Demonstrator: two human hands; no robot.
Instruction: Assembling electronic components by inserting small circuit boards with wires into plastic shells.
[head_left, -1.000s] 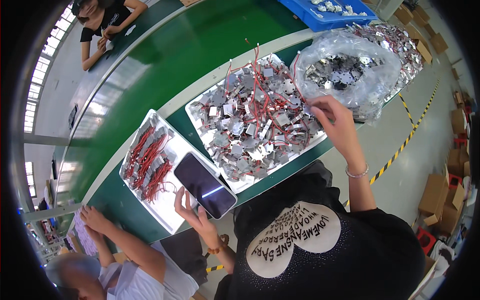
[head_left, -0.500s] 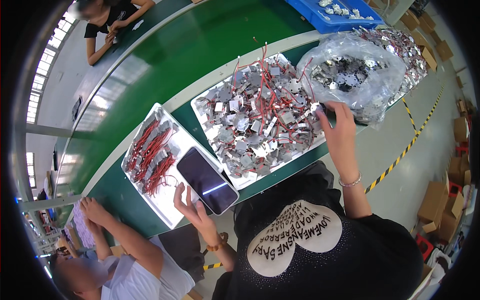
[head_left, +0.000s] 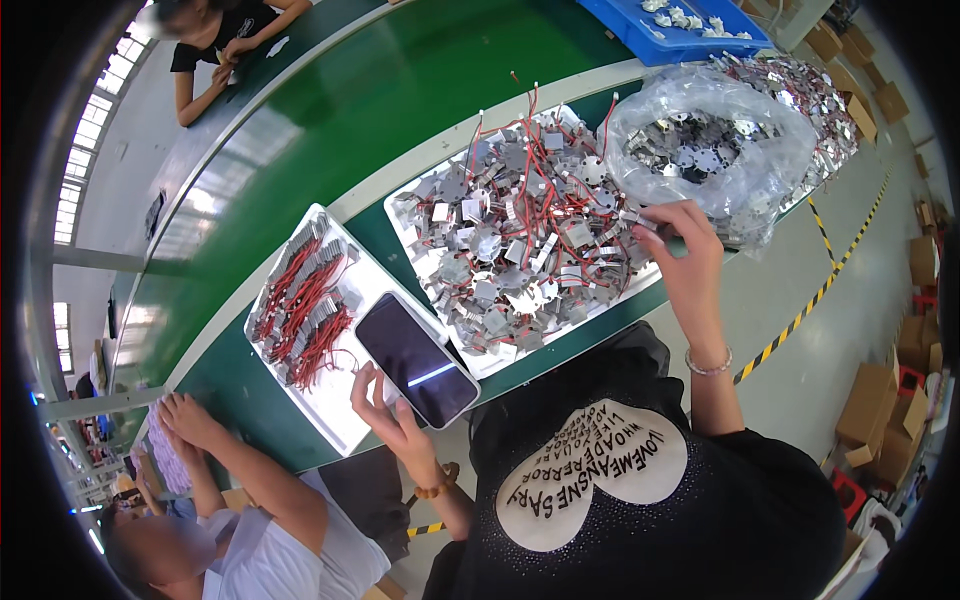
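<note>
My left hand (head_left: pixel 398 432) is open over the near edge of a white tray (head_left: pixel 345 418), fingers apart, next to a dark phone (head_left: pixel 415 360). The phone lies face up, partly on that tray. Rows of metal pieces with red wires (head_left: pixel 300 310) lie at the tray's far side. With thumb and forefinger my right hand (head_left: pixel 688 262) pinches a small silvery metal part (head_left: pixel 630 218). It is at the right edge of a heaped pile of metal parts with red wires (head_left: pixel 530 230), which fills a second white tray (head_left: pixel 402 212).
Right of the pile, a clear plastic bag (head_left: pixel 790 150) holds more metal parts. Behind it is a blue tray (head_left: pixel 625 28) with white pieces. A green belt (head_left: pixel 330 130) runs beyond the trays. One person (head_left: pixel 270 530) sits at my left, another (head_left: pixel 225 50) across. Cardboard boxes (head_left: pixel 865 410) stand right.
My right hand has shifted slightly right and down, and its fingers are more curled. My left hand has barely moved.
</note>
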